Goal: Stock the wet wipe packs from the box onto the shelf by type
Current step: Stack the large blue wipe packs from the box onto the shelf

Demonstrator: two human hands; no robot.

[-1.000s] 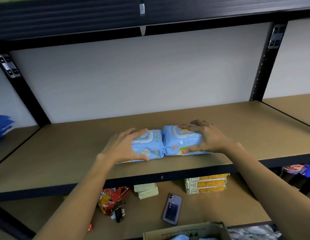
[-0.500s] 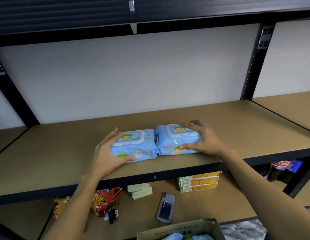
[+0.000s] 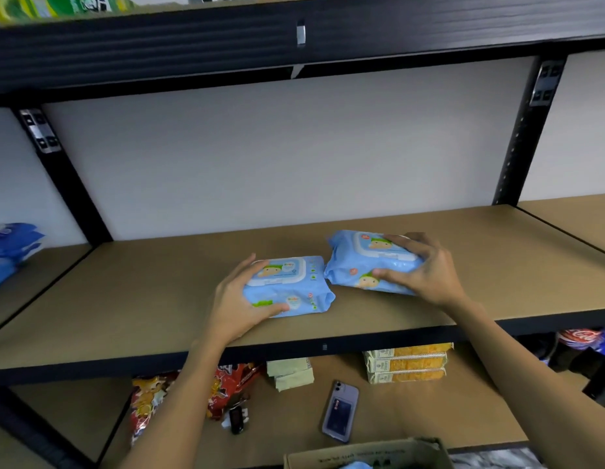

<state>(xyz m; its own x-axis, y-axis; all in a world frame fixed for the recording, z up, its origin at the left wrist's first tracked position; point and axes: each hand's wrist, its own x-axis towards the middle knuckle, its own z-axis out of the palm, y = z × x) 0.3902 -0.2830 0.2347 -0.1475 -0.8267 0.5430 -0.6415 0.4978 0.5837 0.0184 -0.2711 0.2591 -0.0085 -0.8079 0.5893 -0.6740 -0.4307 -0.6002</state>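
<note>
The left hand [image 3: 237, 308] has its fingers clamped on one light blue soft wet wipe pack [image 3: 287, 286]; the right hand [image 3: 426, 269] grips a second identical blue pack [image 3: 368, 262]. Since a moment ago the right pack went deeper and turned, so placing continues. Both lie on the brown wooden shelf [image 3: 159, 299]; below, the open cardboard box [image 3: 368, 453].

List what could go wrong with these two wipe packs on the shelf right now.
1. The right pack sits tilted in the right hand, one end apparently lifted; it may nudge the left pack askew.
2. The left pack, gripped by the left hand, lies near the shelf's front edge and could slide off toward the phone below.
</note>
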